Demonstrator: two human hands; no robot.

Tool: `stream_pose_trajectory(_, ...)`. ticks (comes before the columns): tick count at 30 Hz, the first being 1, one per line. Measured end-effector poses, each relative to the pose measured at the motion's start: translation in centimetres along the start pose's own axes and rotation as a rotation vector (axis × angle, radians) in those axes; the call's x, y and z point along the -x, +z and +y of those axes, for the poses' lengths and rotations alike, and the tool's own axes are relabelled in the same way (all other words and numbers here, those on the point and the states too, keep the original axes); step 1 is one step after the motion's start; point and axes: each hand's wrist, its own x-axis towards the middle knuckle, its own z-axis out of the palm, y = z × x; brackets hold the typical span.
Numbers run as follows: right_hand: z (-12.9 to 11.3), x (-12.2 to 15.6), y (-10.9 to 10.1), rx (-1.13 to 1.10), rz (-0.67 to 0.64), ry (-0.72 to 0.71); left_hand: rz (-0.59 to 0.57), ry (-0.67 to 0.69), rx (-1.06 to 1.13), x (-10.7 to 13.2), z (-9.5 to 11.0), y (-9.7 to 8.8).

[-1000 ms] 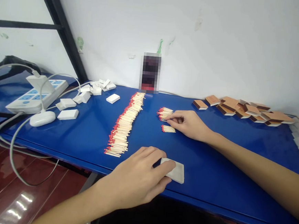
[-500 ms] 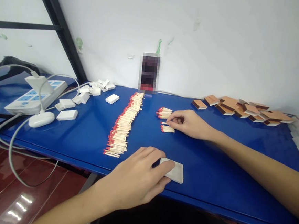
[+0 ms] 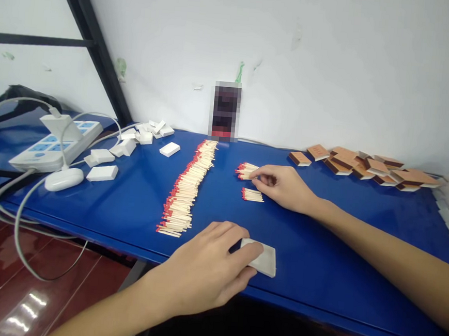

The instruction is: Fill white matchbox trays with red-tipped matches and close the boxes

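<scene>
My left hand point(image 3: 204, 270) rests at the near edge of the blue table point(image 3: 319, 248), fingers curled over a white matchbox tray point(image 3: 266, 258) and holding it. My right hand point(image 3: 281, 185) lies farther back with its fingers pinched at a small bunch of red-tipped matches point(image 3: 245, 170). A second small bunch of matches point(image 3: 251, 195) lies just below that hand. A long row of matches point(image 3: 188, 186) runs from the wall toward the near edge, left of both hands.
White matchbox trays point(image 3: 133, 140) are scattered at the back left beside a power strip point(image 3: 51, 144) with cables and a white adapter point(image 3: 64, 178). Brown matchbox sleeves point(image 3: 364, 166) lie piled at the back right. A dark blurred object point(image 3: 226, 111) stands against the wall.
My right hand's fingers have shifted slightly at the upper bunch of matches. My left hand has stayed on the white tray.
</scene>
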Motion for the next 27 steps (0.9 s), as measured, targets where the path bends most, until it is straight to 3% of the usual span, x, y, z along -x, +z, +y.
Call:
stream_pose_trajectory(8, 0.0, -0.5, 0.0, 0.099, -0.029, -0.111, 0.016, 0.002, 0.000, 0.0, 0.1, -0.1)
stream_pose_trajectory(19, -0.1, -0.6, -0.2, 0.039, -0.080, -0.093, 0.007, 0.001, 0.002, 0.1, 0.1, -0.1)
stream_pose_trajectory(27, -0.7, -0.7, -1.2, -0.021, -0.210, 0.005, 0.013, 0.002, 0.013, 0.0, 0.1, 0.0)
